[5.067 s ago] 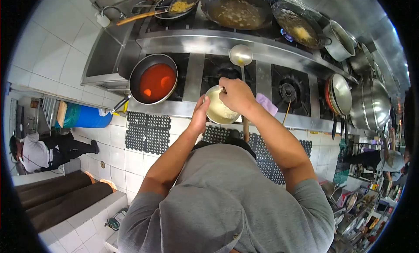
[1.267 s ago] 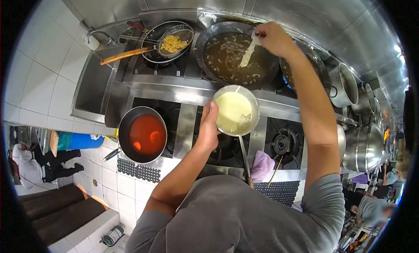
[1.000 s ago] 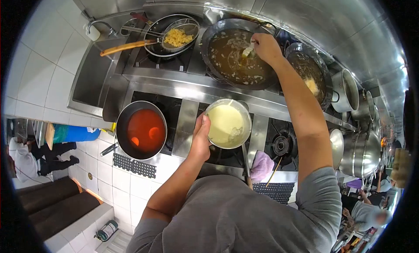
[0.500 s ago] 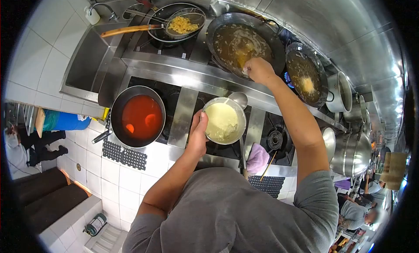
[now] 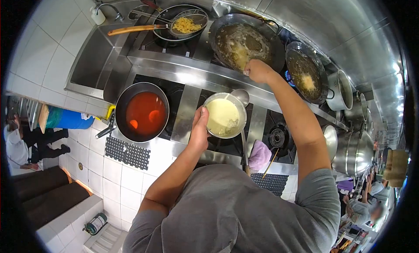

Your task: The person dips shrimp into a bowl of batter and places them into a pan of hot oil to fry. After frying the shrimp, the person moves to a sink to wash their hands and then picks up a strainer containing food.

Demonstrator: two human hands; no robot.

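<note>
The left hand (image 5: pixel 199 129) grips the rim of a steel bowl (image 5: pixel 224 115) at frame centre, fingers closed on its left edge; the bowl contains pale yellow batter. The right hand (image 5: pixel 257 71) is at the near rim of the large wok (image 5: pixel 244 39), upper centre, loosely curled; whether it holds anything cannot be determined. The wok contains brownish oil with frying pieces. At centre left, a black pan (image 5: pixel 142 111) contains red sauce. At upper centre, a wire strainer (image 5: pixel 187 22) holds yellow fried pieces. A second wok (image 5: pixel 306 76) sits at upper right. A ladle (image 5: pixel 241 100) lies partly under the bowl, beside a pink cloth (image 5: pixel 260 154).
</note>
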